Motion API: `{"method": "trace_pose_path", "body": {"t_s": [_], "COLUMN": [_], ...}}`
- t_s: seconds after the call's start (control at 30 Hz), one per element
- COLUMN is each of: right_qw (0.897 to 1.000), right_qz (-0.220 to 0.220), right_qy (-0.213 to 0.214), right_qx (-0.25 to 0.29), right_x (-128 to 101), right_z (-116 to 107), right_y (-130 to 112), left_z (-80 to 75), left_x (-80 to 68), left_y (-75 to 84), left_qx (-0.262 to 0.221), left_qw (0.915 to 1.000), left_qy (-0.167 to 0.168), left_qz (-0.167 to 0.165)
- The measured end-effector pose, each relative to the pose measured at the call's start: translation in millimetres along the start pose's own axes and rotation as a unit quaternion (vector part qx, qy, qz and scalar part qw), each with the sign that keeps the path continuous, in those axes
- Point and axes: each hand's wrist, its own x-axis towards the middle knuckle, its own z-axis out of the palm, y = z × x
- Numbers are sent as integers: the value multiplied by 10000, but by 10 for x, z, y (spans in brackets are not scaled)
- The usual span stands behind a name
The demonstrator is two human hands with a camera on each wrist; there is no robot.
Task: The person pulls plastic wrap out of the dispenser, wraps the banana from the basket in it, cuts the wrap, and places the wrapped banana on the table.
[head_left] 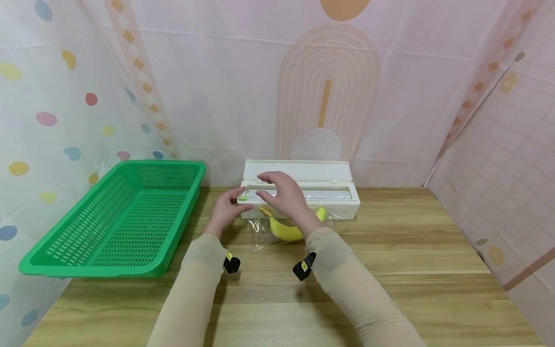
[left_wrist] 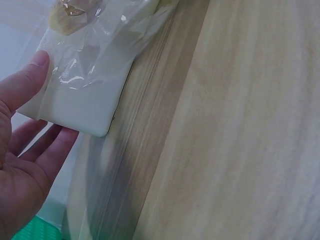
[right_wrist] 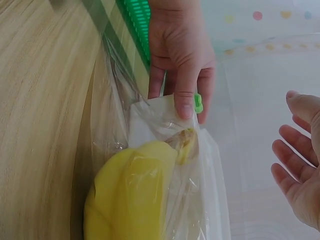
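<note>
Right now my left hand (head_left: 225, 208) holds the left end of the white cling-film dispenser (head_left: 342, 198), thumb on the near wall and fingers curled round the corner by the green slider (head_left: 243, 197), while my right hand (head_left: 279, 193) hovers over the cutter slot with fingers spread and relaxed, holding nothing. The dispenser stands at the back of the wooden table (head_left: 412, 270) with its lid (head_left: 297, 170) tipped up. Just in front of it, touching its near wall, lies the banana (head_left: 286, 231) on a sheet of clear film (head_left: 257, 231) that runs up to the slot. To do this cleanly, I judge I should keep the box pinned so it cannot skid, and keep the film taut and flat at the slot. The green basket (head_left: 125, 217) sits well apart on my left.
</note>
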Motion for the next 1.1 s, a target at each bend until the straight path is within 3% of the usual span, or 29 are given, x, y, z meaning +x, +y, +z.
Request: {"method": "trace_pose_path", "body": {"t_s": [0.5, 1.1], "right_qw": [9977, 9908], "right_qz": [198, 644], "right_qy": [-543, -847], "right_qx": [-365, -834], "right_x": [140, 213], "right_z": [231, 505], "right_y": [-2, -30], "left_z": [6, 18], "left_x": [-3, -8], "left_y": [-53, -18], "left_qx": [188, 569], "left_qw": [9998, 9980], "left_qy": [110, 257], "left_qz": [16, 107]}}
